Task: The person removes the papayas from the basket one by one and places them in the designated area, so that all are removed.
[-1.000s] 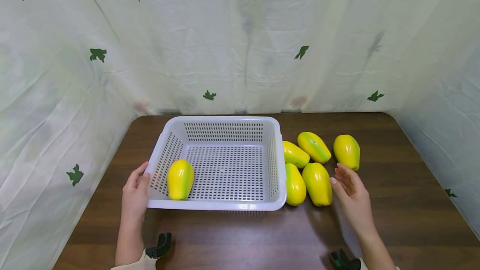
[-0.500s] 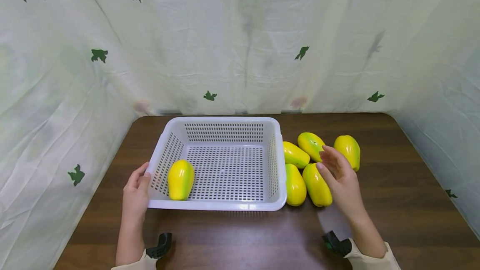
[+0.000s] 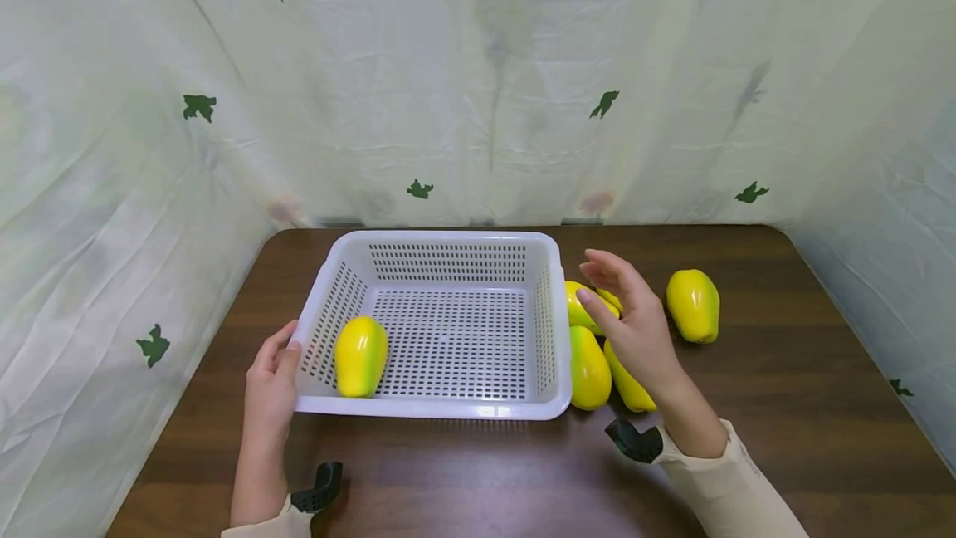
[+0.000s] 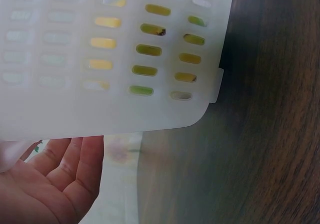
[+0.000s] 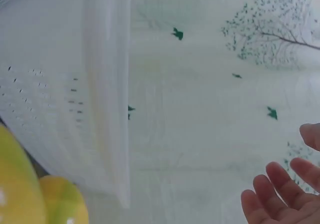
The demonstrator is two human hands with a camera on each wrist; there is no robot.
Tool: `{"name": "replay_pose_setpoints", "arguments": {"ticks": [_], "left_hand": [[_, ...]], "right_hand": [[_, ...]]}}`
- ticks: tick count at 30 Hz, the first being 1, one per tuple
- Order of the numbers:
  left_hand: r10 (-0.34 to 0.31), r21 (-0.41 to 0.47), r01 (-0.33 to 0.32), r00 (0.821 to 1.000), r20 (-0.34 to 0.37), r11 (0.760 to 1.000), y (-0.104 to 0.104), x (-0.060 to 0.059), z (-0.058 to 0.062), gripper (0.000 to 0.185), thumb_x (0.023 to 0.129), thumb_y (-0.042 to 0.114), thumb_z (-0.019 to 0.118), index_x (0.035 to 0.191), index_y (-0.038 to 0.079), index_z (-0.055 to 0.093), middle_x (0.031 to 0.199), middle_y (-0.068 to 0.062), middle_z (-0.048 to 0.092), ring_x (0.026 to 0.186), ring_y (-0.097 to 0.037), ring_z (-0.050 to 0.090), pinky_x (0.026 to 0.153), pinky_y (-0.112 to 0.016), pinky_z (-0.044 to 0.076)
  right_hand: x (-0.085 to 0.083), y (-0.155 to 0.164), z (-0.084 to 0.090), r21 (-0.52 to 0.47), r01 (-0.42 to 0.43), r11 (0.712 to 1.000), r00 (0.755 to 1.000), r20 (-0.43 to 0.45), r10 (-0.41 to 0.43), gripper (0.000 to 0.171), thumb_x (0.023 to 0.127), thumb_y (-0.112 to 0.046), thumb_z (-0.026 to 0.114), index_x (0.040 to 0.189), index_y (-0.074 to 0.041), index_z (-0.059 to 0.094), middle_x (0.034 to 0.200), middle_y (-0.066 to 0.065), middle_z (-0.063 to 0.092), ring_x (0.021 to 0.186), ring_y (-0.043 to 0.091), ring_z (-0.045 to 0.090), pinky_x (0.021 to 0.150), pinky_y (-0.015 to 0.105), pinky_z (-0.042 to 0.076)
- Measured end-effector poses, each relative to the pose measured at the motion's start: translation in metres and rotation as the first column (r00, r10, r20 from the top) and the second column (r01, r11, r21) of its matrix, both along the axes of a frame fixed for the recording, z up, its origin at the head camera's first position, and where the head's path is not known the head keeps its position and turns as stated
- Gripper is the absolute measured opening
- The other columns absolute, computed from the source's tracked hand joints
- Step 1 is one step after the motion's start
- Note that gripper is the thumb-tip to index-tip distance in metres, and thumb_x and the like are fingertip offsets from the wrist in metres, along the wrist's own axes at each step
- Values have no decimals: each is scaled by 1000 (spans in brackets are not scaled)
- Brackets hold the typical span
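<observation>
I'm seeing the left hand resting against the white perforated basket's near-left corner, fingers straight, gripping nothing. The right hand is hovering over the papaya cluster just right of the basket, fingers spread and relaxed, holding nothing. One papaya is lying inside the basket, another sitting apart on the brown table.

The basket is white perforated plastic, smooth and faintly glossy. The papayas have a shiny, waxy yellow-green skin. The desk is dark wood-grain with low sheen. The backdrop cloth is matt and creased.
</observation>
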State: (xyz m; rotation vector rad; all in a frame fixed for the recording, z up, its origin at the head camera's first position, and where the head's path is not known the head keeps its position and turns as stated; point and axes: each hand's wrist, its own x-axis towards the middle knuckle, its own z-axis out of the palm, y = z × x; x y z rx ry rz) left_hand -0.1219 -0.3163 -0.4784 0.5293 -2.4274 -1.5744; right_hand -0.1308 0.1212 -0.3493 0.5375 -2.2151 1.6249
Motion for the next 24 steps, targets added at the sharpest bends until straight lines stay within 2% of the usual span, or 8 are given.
{"name": "replay_pose_setpoints", "arguments": {"ticks": [3,5,9,13,16,17,20,24], "left_hand": [[3,39,-3,1000,4,999,18,10,29,48,91,48,38,137,32,37,127,-12,45,107,-26,46,86,-42,44],[0,46,0,1000,6,999,24,13,39,49,92,47,38,138,30,36,128,-14,44,107,-27,46,87,-43,43],[6,27,-7,1000,17,1000,19,11,30,49,91,50,37,137,33,36,125,-10,46,104,-22,48,81,-31,46],[10,35,-10,1000,7,999,11,7,17,49,90,50,39,136,33,38,123,-10,48,103,-23,49,80,-32,47],[15,36,-16,1000,9,999,11,7,15,51,89,52,39,137,33,37,125,-9,47,105,-25,49,83,-39,45],[18,25,-18,1000,12,1000,10,6,14,51,89,53,39,136,34,37,124,-8,48,104,-23,49,81,-34,46],[19,32,-20,1000,11,999,15,9,22,51,89,52,39,137,33,37,125,-8,47,104,-23,49,82,-35,46],[23,52,-23,1000,13,998,27,15,40,50,90,50,39,137,32,36,126,-10,47,106,-25,48,85,-43,43]], "right_hand": [[-3,-11,9,28,-22,999,1000,-22,22,44,83,6,59,124,3,46,112,19,53,106,30,50,93,40,37],[-8,-18,9,45,-37,998,999,-36,38,44,83,3,60,125,1,47,113,18,53,106,28,50,92,42,38],[-22,-31,4,83,-76,994,995,-55,81,45,84,-7,62,127,-7,48,118,10,53,107,18,50,91,37,39],[-32,-49,5,134,-139,981,982,-108,154,46,85,-13,62,128,-9,47,120,4,52,107,14,49,91,35,39],[-40,-63,6,189,-198,962,965,-134,225,46,86,-16,61,129,-8,46,120,3,51,108,13,48,90,34,40],[-43,-68,5,209,-219,953,959,-136,250,46,87,-16,61,129,-8,45,120,4,51,108,13,48,90,33,40],[-51,-82,4,255,-276,927,941,-126,314,46,87,-17,60,129,-7,45,118,6,52,107,15,49,89,33,41],[-62,-99,-1,292,-337,895,925,-75,373,45,87,-18,60,129,-7,46,119,5,52,106,13,51,89,28,41]]}}
